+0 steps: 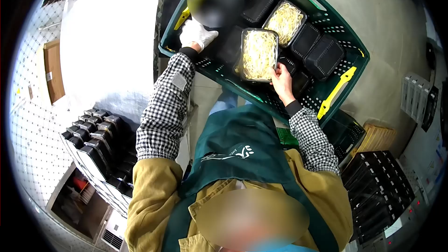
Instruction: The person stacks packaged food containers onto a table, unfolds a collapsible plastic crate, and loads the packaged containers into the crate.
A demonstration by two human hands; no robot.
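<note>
My right hand [282, 83] is bare and grips the near right corner of a clear-covered tray of bean sprouts [259, 55], pale yellow strands seen through its top. The tray is over the dark green crate [360, 67]. A second tray of bean sprouts [284, 22] lies just beyond it. My left hand [195, 33], in a white glove, is at the crate's left end beside a yellow handle [182, 18]. Its thumb points right, apart from the palm, and I see nothing held; a blurred round patch hides what lies just beyond.
Several black trays [324, 57] sit in the crate. A white surface [109, 42] extends on the left. Stacked black trays [100, 135] stand at the lower left, and a black rack-like stack [380, 191] at the lower right. Grey floor [373, 23] shows beyond the crate.
</note>
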